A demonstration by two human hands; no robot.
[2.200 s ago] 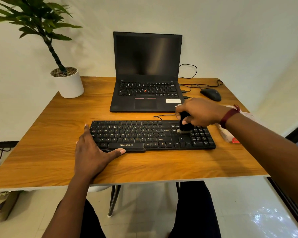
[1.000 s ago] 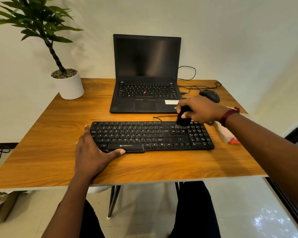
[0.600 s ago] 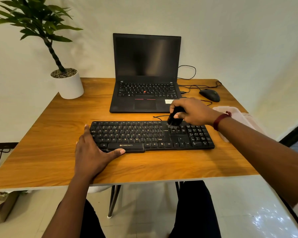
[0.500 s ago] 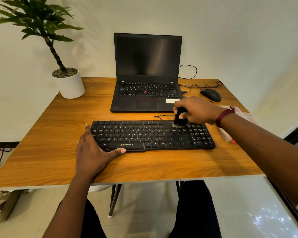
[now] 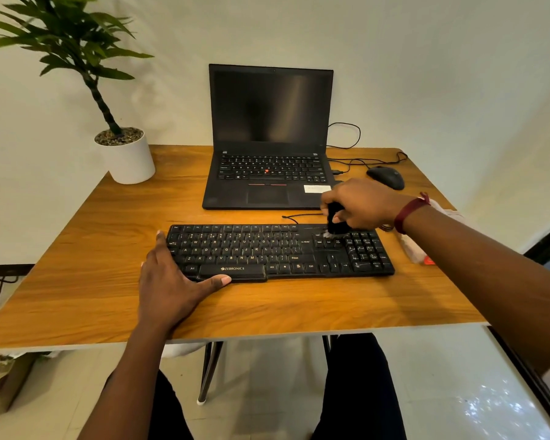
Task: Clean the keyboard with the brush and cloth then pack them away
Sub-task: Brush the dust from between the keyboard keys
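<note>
A black keyboard (image 5: 267, 252) lies across the middle of the wooden table (image 5: 92, 249). My right hand (image 5: 359, 203) grips a small black brush (image 5: 334, 222), whose bristles touch the top row above the arrow keys. My left hand (image 5: 169, 281) rests flat at the keyboard's left front corner, fingers straight along its left end and thumb along its front edge. A white cloth or bag (image 5: 419, 249) with a red spot lies to the right of the keyboard, partly hidden by my right forearm.
An open black laptop (image 5: 267, 173) stands behind the keyboard. A black mouse (image 5: 386, 176) with cables sits at the back right. A potted plant in a white pot (image 5: 127, 157) stands at the back left corner. My legs show below the table's front edge.
My right hand has swept the brush back and forth over the keyboard's right part, from the number pad to the left and back to the top row. The left hand has stayed put.
</note>
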